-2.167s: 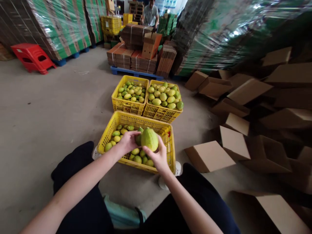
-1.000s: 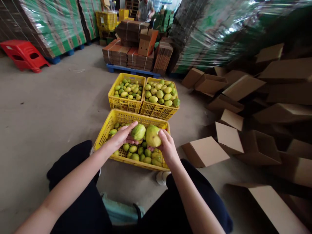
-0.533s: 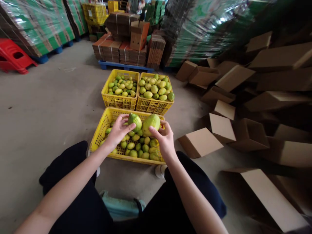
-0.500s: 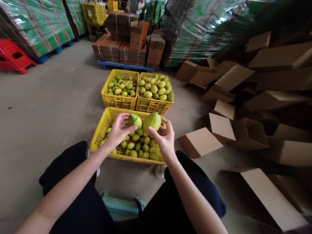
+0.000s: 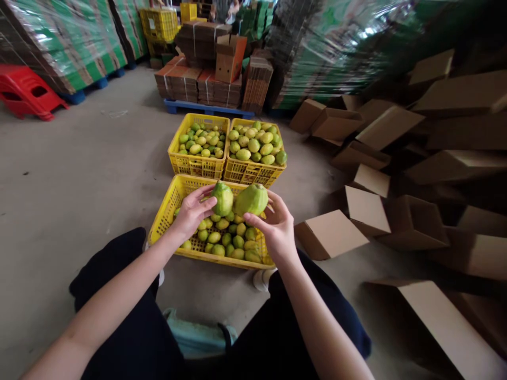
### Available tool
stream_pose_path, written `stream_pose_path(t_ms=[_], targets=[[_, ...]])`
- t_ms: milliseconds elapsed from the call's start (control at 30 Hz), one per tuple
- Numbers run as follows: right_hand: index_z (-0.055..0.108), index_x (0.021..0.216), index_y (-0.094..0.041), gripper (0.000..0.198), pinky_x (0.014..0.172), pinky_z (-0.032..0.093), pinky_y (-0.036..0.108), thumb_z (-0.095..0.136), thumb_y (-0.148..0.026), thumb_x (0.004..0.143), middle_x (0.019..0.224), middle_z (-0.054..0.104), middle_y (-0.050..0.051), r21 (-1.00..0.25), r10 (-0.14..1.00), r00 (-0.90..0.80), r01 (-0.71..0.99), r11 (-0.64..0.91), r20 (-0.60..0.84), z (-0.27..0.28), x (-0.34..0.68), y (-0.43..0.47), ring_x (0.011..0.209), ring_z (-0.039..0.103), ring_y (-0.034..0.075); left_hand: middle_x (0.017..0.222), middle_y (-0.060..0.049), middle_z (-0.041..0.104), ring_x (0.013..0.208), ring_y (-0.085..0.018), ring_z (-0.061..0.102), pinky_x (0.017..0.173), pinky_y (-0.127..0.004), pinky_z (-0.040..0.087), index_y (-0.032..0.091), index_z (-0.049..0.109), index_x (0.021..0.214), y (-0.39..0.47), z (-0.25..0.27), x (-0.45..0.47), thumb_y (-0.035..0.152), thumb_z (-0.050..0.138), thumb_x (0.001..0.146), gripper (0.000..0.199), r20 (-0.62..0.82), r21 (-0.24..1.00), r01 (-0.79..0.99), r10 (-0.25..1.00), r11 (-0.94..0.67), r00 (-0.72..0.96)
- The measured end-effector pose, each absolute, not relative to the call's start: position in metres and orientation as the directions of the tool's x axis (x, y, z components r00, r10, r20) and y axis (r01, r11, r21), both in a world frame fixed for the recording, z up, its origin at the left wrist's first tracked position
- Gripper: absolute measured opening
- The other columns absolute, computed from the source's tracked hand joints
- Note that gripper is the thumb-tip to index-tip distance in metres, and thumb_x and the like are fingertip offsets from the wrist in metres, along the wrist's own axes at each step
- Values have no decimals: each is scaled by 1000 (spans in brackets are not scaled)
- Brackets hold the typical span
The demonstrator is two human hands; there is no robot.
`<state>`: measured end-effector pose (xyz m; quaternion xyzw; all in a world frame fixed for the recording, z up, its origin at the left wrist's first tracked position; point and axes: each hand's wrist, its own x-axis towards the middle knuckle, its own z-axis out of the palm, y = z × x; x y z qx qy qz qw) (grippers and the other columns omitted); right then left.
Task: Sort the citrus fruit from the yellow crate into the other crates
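Note:
My left hand (image 5: 195,210) is closed around a yellow-green lemon (image 5: 223,199), thumb on its near side. In my right hand (image 5: 277,227) a larger, ribbed yellow-green lemon (image 5: 252,200) is gripped between thumb and fingers. Both fruits are held up side by side, with a small gap between them. Below them stands a yellow plastic crate (image 5: 161,221), partly filled with loose lemons (image 5: 217,249) in green and yellow. My hands and the two fruits hide part of its far side.
Two yellow crates (image 5: 198,168) heaped with lemons stand just beyond. Cardboard boxes (image 5: 331,234) lie scattered on the right. Flattened cartons (image 5: 180,84) sit on a blue pallet (image 5: 206,109) behind. A red stool (image 5: 31,95) is at far left. A person (image 5: 225,10) is partly visible at the back.
The lemon in my left hand has turned and now looks more upright. The right-hand lemon is slightly turned too. The whole view has shifted a little, with things appearing farther right.

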<state>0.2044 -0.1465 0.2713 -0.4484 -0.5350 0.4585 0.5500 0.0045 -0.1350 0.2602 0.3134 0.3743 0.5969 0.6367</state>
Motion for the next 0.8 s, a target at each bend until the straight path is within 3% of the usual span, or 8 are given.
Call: stream_pose_path(t_ms=[133,300,367,500,633,800], targets=[[66,116,-27,63,84,63,43,93,-44,61,114,71,5,-998,998,-21,-41,52,53,264,204,-142,101,71,26,110,-7,74,112,-26,69,97,-38,57,18,70,108,-132,259,9,25,82,75,36,-225,764,-615,974,193,26],[64,110,-27,60,84,63,43,92,-45,61,109,73,4,-999,999,-30,-39,16,17,258,201,-142,92,73,24,120,-9,73,127,-26,61,110,-40,48,18,70,108,-133,254,17,33,76,85,29,-240,759,-616,970,212,37],[64,108,-26,52,86,63,44,87,-49,68,112,74,5,-998,998,-61,-63,-28,-24,259,199,-144,95,74,25,122,-8,73,129,-26,60,113,-39,45,19,69,109,-136,250,17,33,83,80,35,-255,791,-565,966,233,41],[65,113,-25,52,89,62,43,81,-55,74,114,76,6,-991,988,-111,-58,-119,-112,259,188,-150,104,74,27,123,-5,72,128,-24,61,116,-38,41,25,63,123,-143,244,17,27,94,65,66,-257,843,-498,966,203,-41],[67,108,-24,54,73,66,41,81,-60,71,104,78,6,-945,950,-186,-164,-283,-252,254,175,-153,95,76,30,116,-10,75,122,-27,65,110,-42,47,20,64,120,-143,244,21,36,90,71,58,-305,763,-585,951,275,50],[66,104,-21,55,59,64,39,82,-61,69,93,78,6,-872,924,-244,-327,-365,-295,248,163,-150,79,77,29,103,-8,76,104,-23,71,88,-30,58,17,70,100,-138,250,24,45,77,83,33,-395,644,-693,916,324,61]])
